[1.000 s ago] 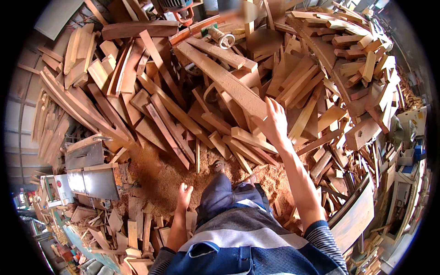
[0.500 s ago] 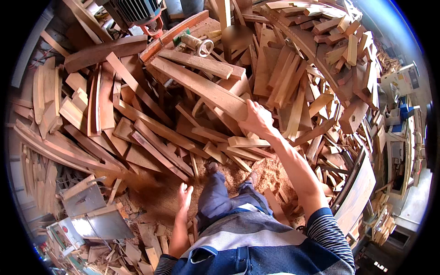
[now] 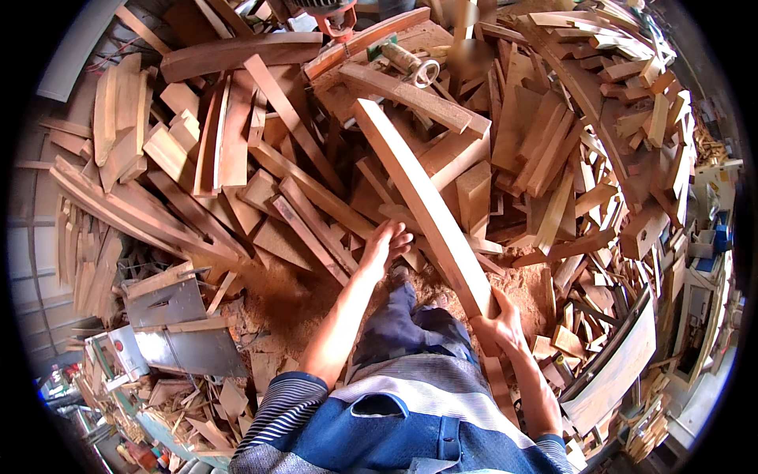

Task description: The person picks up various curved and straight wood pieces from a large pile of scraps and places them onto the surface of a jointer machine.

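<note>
A long, slightly curved wooden plank (image 3: 426, 209) slants across the middle, its far end near the machine and its near end by my body. My right hand (image 3: 499, 322) is closed round that near end. To the left of the plank, my left hand (image 3: 387, 245) is raised with its fingers apart and slightly bent, holding nothing; a gap shows between it and the wood. Beyond the far end, a shorter board (image 3: 407, 96) lies across the machine's wooden table, beside a metal handwheel (image 3: 426, 73).
Heaped wood offcuts (image 3: 229, 142) surround me on the left, ahead and right. A red-based machine head (image 3: 335, 22) stands at the far side. Sawdust (image 3: 292, 308) covers the floor near my feet. A metal panel (image 3: 189, 347) lies lower left, and a pale board (image 3: 612, 379) leans at the right.
My right hand has drawn the plank off the machine table toward my body, turning it steeper. My left hand has risen from near my leg toward the plank. The view has shifted too.
</note>
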The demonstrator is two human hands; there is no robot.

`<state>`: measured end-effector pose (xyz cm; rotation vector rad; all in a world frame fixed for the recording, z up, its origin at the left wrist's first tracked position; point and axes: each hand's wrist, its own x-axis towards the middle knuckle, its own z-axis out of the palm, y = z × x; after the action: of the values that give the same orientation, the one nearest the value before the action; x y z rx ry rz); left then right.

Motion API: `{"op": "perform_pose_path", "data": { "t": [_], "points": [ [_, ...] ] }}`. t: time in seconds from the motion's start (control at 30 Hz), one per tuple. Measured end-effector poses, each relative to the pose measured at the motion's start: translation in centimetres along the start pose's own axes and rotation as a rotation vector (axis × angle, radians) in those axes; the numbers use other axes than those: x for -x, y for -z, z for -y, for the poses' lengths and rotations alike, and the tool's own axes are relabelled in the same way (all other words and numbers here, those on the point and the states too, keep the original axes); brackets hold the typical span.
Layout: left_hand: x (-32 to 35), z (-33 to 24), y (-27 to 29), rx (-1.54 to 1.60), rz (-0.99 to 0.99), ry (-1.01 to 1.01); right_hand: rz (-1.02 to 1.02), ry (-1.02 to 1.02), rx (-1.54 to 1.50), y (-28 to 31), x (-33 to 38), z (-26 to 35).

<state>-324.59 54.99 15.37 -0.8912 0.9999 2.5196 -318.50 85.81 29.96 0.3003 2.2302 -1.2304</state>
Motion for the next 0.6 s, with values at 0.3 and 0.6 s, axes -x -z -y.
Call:
{"op": "perform_pose_path", "data": {
  "t": [0.3, 0.6],
  "points": [
    [0.6, 2.7, -9.7, 0.422, 0.357, 0.044, 0.190, -0.052, -0.324, 3.3, 6.8, -1.3],
    [1.9, 6.6, -9.6, 0.160, -0.053, 0.008, 0.256, -0.211, -0.897, 7.2, 7.6, -12.6]
  ]
}}
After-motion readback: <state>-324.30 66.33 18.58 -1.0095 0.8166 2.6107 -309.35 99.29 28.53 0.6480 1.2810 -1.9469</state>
